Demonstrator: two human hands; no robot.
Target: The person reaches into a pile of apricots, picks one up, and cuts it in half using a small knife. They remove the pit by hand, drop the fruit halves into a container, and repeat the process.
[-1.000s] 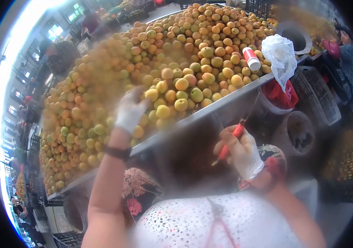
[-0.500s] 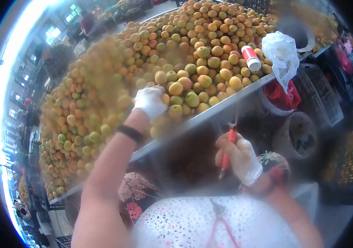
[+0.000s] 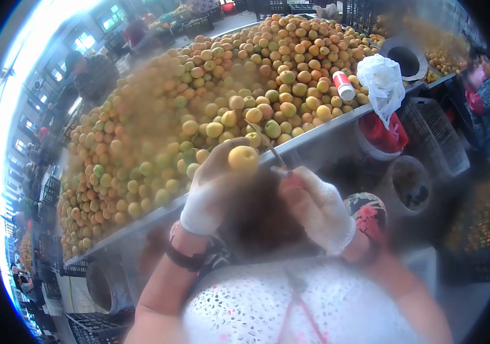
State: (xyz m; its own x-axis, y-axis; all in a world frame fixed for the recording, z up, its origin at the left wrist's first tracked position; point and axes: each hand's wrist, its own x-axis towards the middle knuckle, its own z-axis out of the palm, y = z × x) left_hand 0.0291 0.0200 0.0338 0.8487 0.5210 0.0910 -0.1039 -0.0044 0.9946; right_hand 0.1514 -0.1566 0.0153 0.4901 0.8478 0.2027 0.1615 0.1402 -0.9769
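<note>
A yellow-orange fruit (image 3: 243, 159) is held in the fingers of my left hand (image 3: 207, 192), which wears a whitish glove and is in front of the table's metal edge. Just to the right, my gloved right hand (image 3: 318, 211) is closed around a tool with red handles (image 3: 292, 180). The tool's metal end points up and left, close to the fruit; its exact shape is blurred. Behind both hands lies a large heap of yellow, orange and green fruits (image 3: 210, 69).
On the heap's right side are a red and white bottle (image 3: 343, 86) and a white plastic bag (image 3: 381, 83). Below them stand a bucket with a red bag (image 3: 383, 135), a round bin (image 3: 406, 183) and a crate (image 3: 437, 135). A person (image 3: 484, 97) is at the far right.
My left hand has come back from the heap with a fruit in it. My right hand has moved slightly left and up, bringing the red-handled tool close to the fruit. The view has shifted a little.
</note>
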